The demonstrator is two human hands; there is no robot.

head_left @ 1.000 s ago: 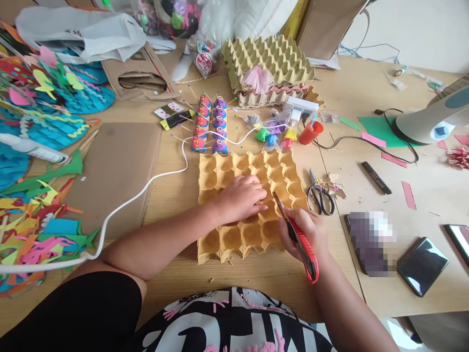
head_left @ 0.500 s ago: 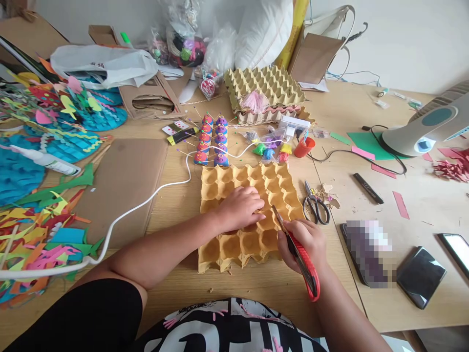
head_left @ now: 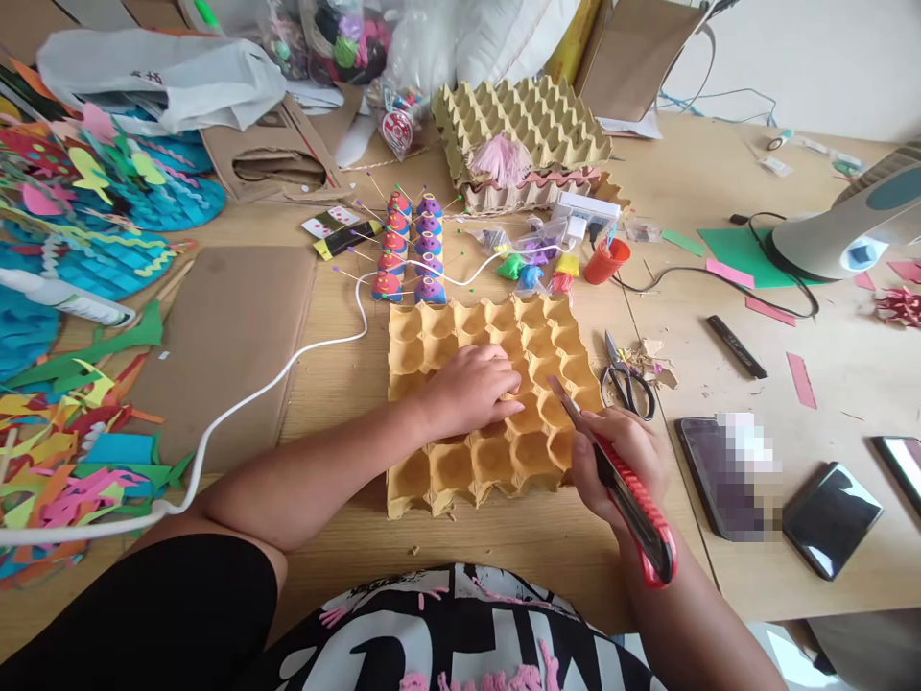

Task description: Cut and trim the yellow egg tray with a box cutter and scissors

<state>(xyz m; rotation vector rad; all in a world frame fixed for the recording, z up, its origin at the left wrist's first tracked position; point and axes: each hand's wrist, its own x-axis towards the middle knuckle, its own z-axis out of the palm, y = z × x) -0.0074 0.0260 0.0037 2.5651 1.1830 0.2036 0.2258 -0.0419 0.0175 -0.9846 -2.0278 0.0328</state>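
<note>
A yellow egg tray (head_left: 453,470) lies on the wooden table in front of me. My left hand (head_left: 475,392) rests on its middle, the fingers bent over the cups and the thumb apart; nothing shows in it. My right hand (head_left: 625,461) is wrapped round a red and black utility knife (head_left: 637,504) at the tray's right edge. The knife's blade is out and points up and left over the tray's right-hand cups. Whether the blade touches the cardboard I cannot tell.
Black-handled scissors (head_left: 627,379) lie right of the tray, near phones (head_left: 720,475). Painted egg-cup figures (head_left: 409,250) stand behind it, beside a white cable (head_left: 288,369). More egg trays (head_left: 522,125) are stacked at the back. Cardboard (head_left: 230,336) and paper scraps (head_left: 64,461) lie left.
My right hand and the knife have moved right, and the blade's tip has shifted up and right over the tray. My left hand stays on the tray. The whole view has shifted slightly.
</note>
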